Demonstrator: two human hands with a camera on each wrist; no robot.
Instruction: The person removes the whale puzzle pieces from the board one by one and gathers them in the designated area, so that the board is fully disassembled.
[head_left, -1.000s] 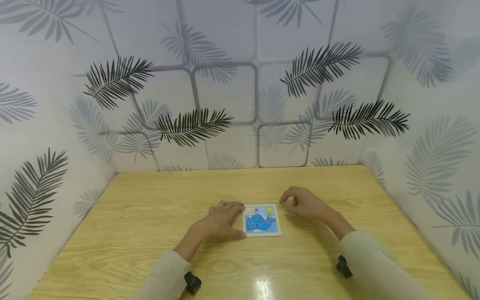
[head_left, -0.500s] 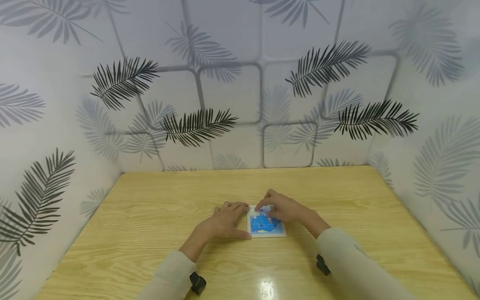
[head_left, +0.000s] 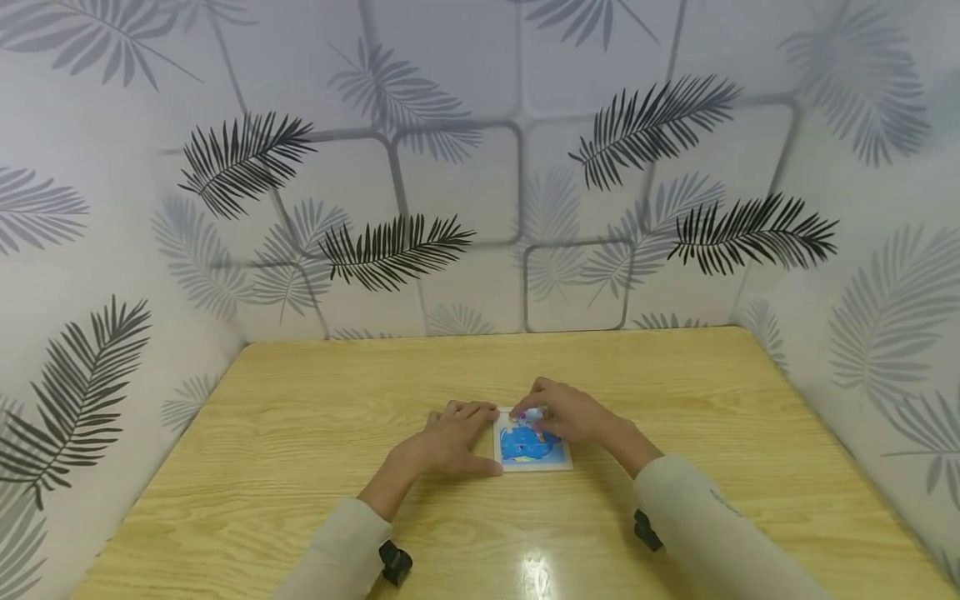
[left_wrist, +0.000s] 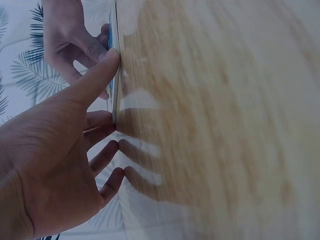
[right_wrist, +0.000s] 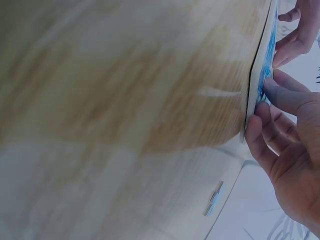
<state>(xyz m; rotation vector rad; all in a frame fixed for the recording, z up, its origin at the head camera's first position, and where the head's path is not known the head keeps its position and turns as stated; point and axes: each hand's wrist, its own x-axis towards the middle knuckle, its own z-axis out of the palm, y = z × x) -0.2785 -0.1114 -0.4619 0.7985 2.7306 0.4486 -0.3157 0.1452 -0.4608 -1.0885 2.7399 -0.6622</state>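
A small square puzzle with a blue whale [head_left: 525, 444] in a white frame lies on the wooden table. My left hand [head_left: 447, 442] is spread along its left side, thumb at the near corner and fingertips at the far corner. My right hand [head_left: 572, 412] arches over the upper right part, its thumb and index finger pinching at a light-blue puzzle piece [head_left: 531, 414] with a pink mark. The hand hides the picture's upper right corner. In the right wrist view, the thumb [right_wrist: 285, 95] meets the picture's face while other fingertips come right at the frame's edge.
The pale wood table [head_left: 337, 392] runs back to a wall [head_left: 450, 292] with dark feather-like leaf prints. In the right wrist view, a small flat blue-and-white thing [right_wrist: 214, 199] lies on the table off to the puzzle's side. A lamp reflection shines near the front.
My right hand has come in from the right of the puzzle to its upper part, where its fingers stay. The left hand has kept its place at the left edge.
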